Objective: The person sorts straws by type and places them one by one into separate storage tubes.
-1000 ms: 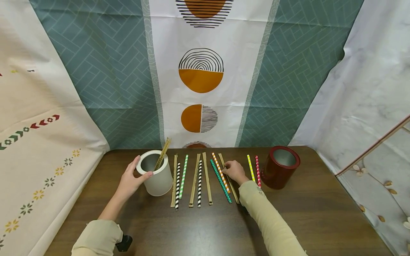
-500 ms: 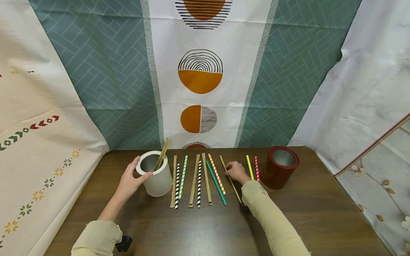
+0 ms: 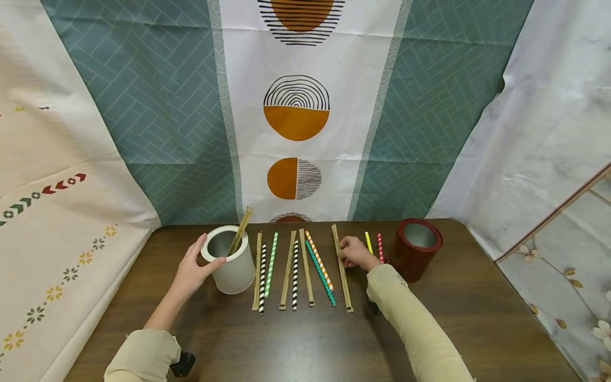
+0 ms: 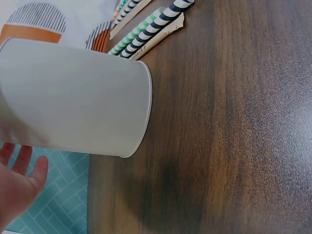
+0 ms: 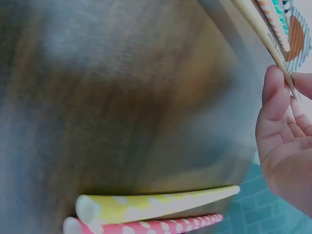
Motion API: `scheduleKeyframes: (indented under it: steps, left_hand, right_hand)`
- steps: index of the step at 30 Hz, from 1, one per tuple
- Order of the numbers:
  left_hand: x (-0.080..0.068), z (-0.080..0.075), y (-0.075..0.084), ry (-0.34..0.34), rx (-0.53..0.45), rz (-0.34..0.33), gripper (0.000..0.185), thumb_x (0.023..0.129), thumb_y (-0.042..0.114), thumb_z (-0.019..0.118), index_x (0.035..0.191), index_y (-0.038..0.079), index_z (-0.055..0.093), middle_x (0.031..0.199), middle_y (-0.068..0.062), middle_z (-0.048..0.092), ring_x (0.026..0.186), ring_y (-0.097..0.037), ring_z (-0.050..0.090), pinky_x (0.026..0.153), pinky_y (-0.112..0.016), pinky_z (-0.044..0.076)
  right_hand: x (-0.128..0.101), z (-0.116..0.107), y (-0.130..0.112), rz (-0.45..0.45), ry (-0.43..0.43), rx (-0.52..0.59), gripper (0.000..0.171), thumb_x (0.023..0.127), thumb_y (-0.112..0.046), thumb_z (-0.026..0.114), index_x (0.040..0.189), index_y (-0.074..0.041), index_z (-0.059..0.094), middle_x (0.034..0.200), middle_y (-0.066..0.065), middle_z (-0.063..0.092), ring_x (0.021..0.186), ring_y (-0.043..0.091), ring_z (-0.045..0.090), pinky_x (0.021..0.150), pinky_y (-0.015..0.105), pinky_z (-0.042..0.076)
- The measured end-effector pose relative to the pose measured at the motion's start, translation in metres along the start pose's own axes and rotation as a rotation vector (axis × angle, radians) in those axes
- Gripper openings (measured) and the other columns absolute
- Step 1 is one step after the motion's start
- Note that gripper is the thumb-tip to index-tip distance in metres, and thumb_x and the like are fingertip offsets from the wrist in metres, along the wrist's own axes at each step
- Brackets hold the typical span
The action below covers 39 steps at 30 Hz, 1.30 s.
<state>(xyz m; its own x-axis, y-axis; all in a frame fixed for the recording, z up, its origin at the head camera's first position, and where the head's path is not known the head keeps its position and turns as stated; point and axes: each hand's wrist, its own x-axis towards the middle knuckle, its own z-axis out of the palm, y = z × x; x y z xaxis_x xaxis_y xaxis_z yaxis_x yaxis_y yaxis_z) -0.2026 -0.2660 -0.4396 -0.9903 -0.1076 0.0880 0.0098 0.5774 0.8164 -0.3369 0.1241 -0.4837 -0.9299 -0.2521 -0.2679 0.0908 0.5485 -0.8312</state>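
Note:
My left hand (image 3: 191, 270) spans the left side of a white canister (image 3: 236, 275), its thumb at the front of the rim and its fingers round the far left side. Brown paper-wrapped straws (image 3: 243, 225) lean out of the canister. My right hand (image 3: 357, 253) pinches another paper-wrapped straw (image 3: 345, 286) between thumb and fingers; the right wrist view shows this pinch on the wrapped straw (image 5: 261, 31). To the left of that straw lie an orange-striped straw (image 3: 319, 260) and a dotted teal straw (image 3: 321, 273).
More wrapped and striped straws (image 3: 295, 276) lie in a loose row across the table (image 3: 267, 345). Right of my right hand are a yellow straw (image 3: 368, 242) and a red dotted straw (image 3: 380, 246). Beside them stands a dark red canister (image 3: 414, 254). Fabric (image 3: 186, 106) hangs behind.
My right hand has shifted right with the wrapped straw, away from the orange-striped and teal straws, which have slid slightly left. The left hand stays at the white canister.

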Motion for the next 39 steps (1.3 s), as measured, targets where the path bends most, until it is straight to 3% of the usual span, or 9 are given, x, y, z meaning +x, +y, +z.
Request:
scheduleKeyframes:
  steps: [10,18,29,39]
  left_hand:
    - [0.001,-0.001,0.0,0.0,0.008,-0.001,0.088,0.077,0.038,0.065,0.143,0.015,0.012,0.144,-0.019,0.018,0.131,-0.039,0.017,0.097,-0.061,0.019]
    - [0.002,-0.002,0.001,0.006,0.015,0.012,0.088,0.077,0.037,0.065,0.143,0.013,0.013,0.144,-0.021,0.018,0.13,-0.039,0.018,0.097,-0.061,0.02]
    - [0.002,-0.002,0.0,0.004,0.004,0.02,0.087,0.077,0.036,0.065,0.143,0.013,0.013,0.144,-0.02,0.018,0.131,-0.038,0.018,0.097,-0.06,0.021]
    - [0.001,-0.001,-0.001,0.006,0.001,0.018,0.087,0.077,0.036,0.065,0.143,0.013,0.013,0.143,-0.02,0.019,0.13,-0.039,0.019,0.097,-0.06,0.021]
  right_hand:
    - [-0.002,-0.015,-0.031,-0.025,-0.046,0.138,0.022,0.078,0.001,0.052,0.094,-0.001,0.037,0.059,0.005,0.05,0.043,0.015,0.054,0.042,0.027,0.043]
    - [-0.007,-0.027,-0.055,-0.073,-0.073,0.14,0.02,0.082,-0.001,0.052,0.096,0.0,0.037,0.07,0.008,0.054,0.053,0.023,0.061,0.047,0.029,0.046]
    - [-0.02,-0.03,-0.089,-0.13,-0.12,0.177,0.025,0.082,-0.002,0.051,0.099,-0.001,0.034,0.073,0.007,0.049,0.051,0.017,0.059,0.044,0.022,0.043]
    - [-0.024,-0.029,-0.115,-0.221,-0.057,0.293,0.023,0.082,0.002,0.053,0.095,-0.005,0.035,0.073,0.006,0.054,0.052,0.016,0.06,0.044,0.023,0.045]
